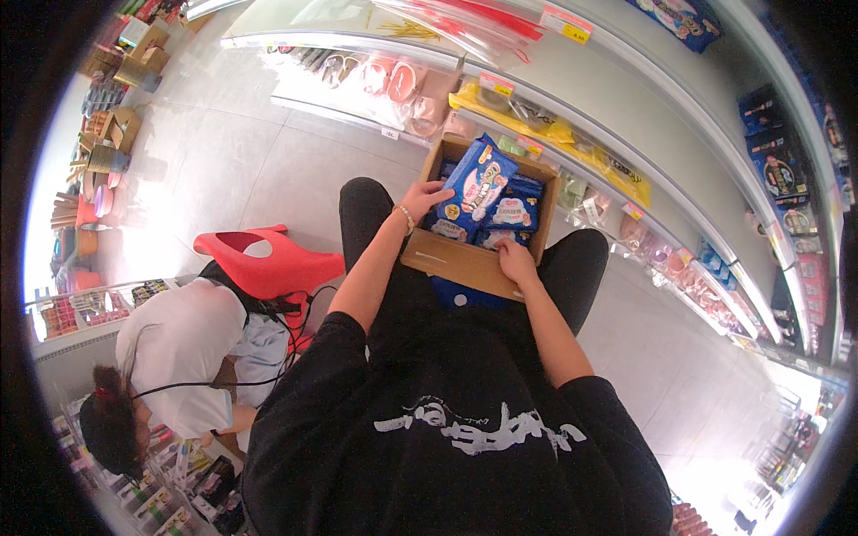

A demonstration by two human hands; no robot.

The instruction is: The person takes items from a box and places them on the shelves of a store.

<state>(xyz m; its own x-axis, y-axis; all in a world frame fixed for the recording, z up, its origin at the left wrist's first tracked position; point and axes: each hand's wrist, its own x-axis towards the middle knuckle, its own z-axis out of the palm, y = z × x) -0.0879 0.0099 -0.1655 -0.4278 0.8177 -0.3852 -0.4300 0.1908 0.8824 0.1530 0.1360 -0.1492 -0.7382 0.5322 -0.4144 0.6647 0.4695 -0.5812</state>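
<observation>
An open cardboard box (460,259) rests between my knees, with several blue soft packets (516,212) packed inside. My left hand (423,200) grips the left edge of one blue packet (483,185), which is tilted up above the others at the box's far left. That packet has a white and pink printed front. At the near right of the box, my right hand (516,263) is closed over the near cardboard wall. Its fingertips reach the packets just inside, and part of its grip is hidden.
Store shelves (572,98) curve along the far and right side, holding yellow packs (554,134) and pink slippers (402,80). A red plastic stool (268,259) stands at my left, beside a crouching person in a white top (183,344). A black cable (223,385) runs near them.
</observation>
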